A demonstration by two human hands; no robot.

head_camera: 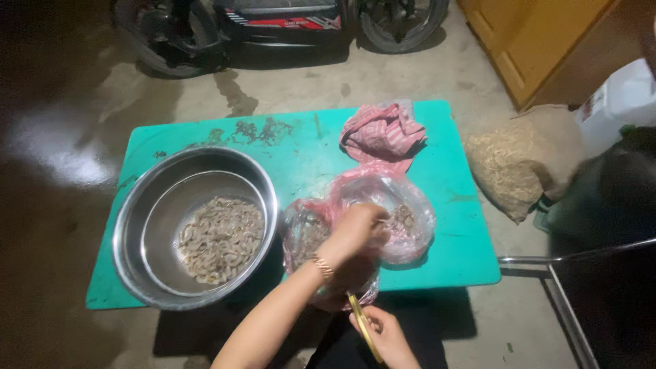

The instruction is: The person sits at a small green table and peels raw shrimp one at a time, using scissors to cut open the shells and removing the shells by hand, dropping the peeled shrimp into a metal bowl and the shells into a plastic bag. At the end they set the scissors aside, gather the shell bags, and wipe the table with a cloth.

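The left hand [355, 229] reaches into the pink plastic bag [396, 205] just right of the steel bowl [137, 225], fingers closed together on something inside. The right hand [386, 335], off the green table's [451, 178] near edge, clamps yellow scissors [362, 324]. Bare tabletop lies behind the bowl; peeled shrimp [222, 239] fill it.

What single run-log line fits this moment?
left hand: reaching into plastic bag | right hand: holding scissors | steel bowl: shrimp

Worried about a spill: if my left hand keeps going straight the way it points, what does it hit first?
Probably the shrimp inside the clear bag; the left hand already reaches into it. Depth is unclear.
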